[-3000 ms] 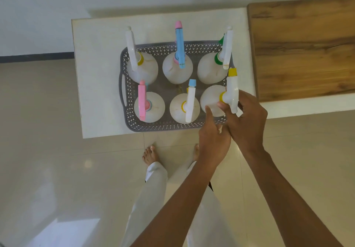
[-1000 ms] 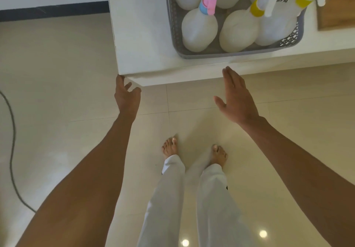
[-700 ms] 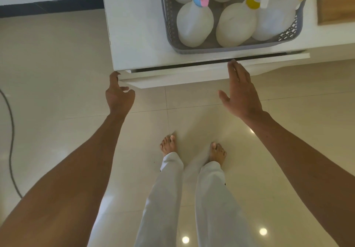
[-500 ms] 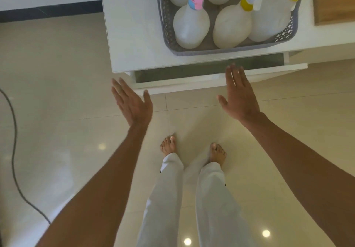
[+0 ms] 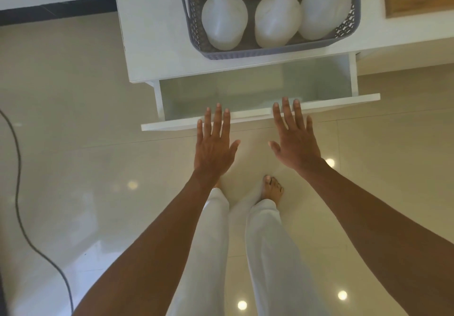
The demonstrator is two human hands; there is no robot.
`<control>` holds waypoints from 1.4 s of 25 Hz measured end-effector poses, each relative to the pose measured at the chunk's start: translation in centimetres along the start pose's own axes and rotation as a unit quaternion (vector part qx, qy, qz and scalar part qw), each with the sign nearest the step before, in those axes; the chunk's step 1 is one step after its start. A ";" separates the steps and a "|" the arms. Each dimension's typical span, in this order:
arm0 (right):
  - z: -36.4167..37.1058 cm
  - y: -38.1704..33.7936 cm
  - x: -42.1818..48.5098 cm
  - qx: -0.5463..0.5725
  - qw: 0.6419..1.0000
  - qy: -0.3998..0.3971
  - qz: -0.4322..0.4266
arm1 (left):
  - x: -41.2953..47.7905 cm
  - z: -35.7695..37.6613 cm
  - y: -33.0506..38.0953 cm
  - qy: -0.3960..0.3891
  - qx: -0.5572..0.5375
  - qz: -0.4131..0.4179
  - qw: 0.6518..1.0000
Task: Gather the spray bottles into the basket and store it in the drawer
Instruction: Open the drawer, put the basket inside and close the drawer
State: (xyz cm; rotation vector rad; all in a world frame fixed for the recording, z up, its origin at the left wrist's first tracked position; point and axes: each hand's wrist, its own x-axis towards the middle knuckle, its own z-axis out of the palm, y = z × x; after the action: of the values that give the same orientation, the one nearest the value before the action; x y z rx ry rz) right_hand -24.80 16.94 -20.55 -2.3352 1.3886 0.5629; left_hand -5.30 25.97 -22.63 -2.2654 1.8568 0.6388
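— Pulled further out now, the drawer [image 5: 258,89] gapes below the surface's [image 5: 152,32] front edge.
— And the basket [image 5: 267,51]?
— On the surface at that edge, holding the spray bottles [image 5: 224,20].
— Hands?
— Left hand [image 5: 214,147] and right hand [image 5: 293,141] hover flat, fingers [image 5: 285,109] spread, grasping nothing.

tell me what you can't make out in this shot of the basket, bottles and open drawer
All in the head view:
- Basket: its far part is cut off by the top edge, so the bottle count is unknown.
- Spray bottles: most nozzles are cut off by the same edge.
- Drawer: its rear is hidden under the cabinet top.
- Left hand and right hand: whether the fingertips touch the drawer front is unclear.
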 end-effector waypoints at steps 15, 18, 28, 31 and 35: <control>5.3 0.2 -9.8 0.017 0.999 -0.027 0.007 | -9.9 3.6 2.7 -0.067 -0.089 0.000 0.994; 6.2 -0.1 -11.6 0.027 0.999 -0.034 0.012 | -11.8 4.1 2.8 -0.088 -0.104 0.005 0.991; 8.0 0.3 -16.8 0.033 0.994 -0.103 0.009 | -16.7 5.6 3.8 -0.153 -0.093 0.012 0.984; 8.0 0.4 -17.9 0.044 0.991 -0.128 0.003 | -17.6 5.8 4.0 -0.188 -0.097 0.010 0.977; 7.8 0.6 -18.8 0.048 0.987 -0.154 -0.007 | -18.3 5.8 4.4 -0.242 -0.119 -0.010 0.963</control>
State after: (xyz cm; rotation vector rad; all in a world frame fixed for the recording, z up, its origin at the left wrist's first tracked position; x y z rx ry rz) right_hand -34.76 34.49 -17.68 -2.0758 1.2256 0.7948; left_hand -13.56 43.60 -19.70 -2.0004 1.5812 1.3344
